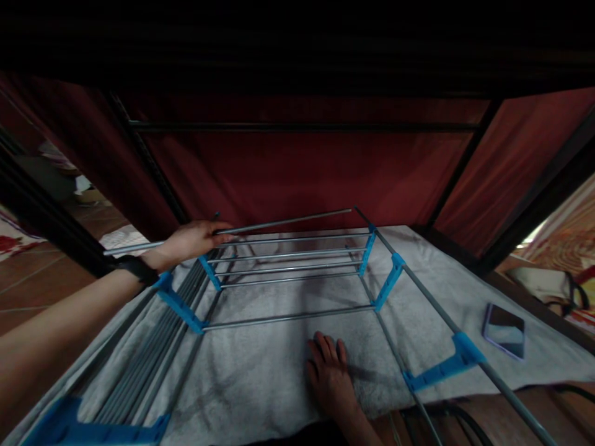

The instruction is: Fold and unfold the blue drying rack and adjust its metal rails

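Observation:
My left hand (pixel 199 238) is closed around a thin grey metal tube (pixel 288 221), which lies nearly level across the back of a rack frame. The tube's right end is close to the frame's back right corner; whether they touch, I cannot tell. Several metal crossbars (pixel 292 254) join blue plastic brackets (pixel 390 282) on both sides of the frame. My right hand (pixel 331 375) rests on the grey-white cloth (pixel 260 365) in front of a lower crossbar (pixel 288 319), fingers stretched out and holding nothing. More loose metal tubes (pixel 149 347) lie side by side at the left.
A phone (pixel 504 330) lies on the cloth at the right. Dark metal bars (pixel 302 127) and a dark red panel (pixel 307 173) stand behind the rack. A dark beam (pixel 297 56) crosses the top. Tiled floor (pixel 28 279) shows at the left.

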`<state>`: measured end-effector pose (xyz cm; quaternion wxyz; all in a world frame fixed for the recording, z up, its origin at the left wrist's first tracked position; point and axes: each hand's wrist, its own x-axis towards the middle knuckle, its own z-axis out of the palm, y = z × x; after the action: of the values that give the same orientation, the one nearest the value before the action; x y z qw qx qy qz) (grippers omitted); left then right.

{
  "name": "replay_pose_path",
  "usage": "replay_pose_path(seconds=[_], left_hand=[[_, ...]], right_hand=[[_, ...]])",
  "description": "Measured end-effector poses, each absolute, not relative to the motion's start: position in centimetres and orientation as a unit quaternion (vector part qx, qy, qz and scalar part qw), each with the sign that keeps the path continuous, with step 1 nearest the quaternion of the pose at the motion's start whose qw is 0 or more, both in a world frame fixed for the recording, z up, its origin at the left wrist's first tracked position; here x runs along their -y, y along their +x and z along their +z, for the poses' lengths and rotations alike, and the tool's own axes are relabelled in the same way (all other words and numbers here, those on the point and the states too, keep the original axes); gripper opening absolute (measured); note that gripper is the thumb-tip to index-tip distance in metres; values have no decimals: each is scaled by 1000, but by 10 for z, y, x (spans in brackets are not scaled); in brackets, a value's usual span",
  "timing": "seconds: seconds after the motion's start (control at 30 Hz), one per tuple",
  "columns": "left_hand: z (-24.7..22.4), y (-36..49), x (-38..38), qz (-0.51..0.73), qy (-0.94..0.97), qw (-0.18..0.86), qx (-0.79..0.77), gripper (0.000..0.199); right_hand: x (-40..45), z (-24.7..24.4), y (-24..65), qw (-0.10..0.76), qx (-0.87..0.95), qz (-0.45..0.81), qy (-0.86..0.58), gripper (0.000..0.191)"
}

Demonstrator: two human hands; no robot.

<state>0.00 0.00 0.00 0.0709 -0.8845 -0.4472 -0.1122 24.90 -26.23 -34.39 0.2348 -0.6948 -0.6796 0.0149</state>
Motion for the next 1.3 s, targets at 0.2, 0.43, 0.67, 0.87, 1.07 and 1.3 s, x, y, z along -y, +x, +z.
replay_pose_path(seconds=[0.2,0.43,0.67,0.87,1.07,1.3], left_hand=[[7,36,-15,-70,-876,161,449,43],[-23,69,40,-135,-892,186,390,33],[-89,47,85,-154,-888,168,399,30],[-140,46,117,-158,-891,110,411,32],[-194,45,140,-150,-893,7,424,36],[-248,30,153,-139,-891,-38,429,33]], right_hand=[[263,-345,249,236,675,18,-699,45],[261,-348,249,223,676,18,-702,46],[261,-345,247,233,669,12,-706,45],[261,-350,254,333,646,62,-684,42],[261,-369,281,536,464,238,-664,42],[268,-351,312,667,207,429,-573,37]])
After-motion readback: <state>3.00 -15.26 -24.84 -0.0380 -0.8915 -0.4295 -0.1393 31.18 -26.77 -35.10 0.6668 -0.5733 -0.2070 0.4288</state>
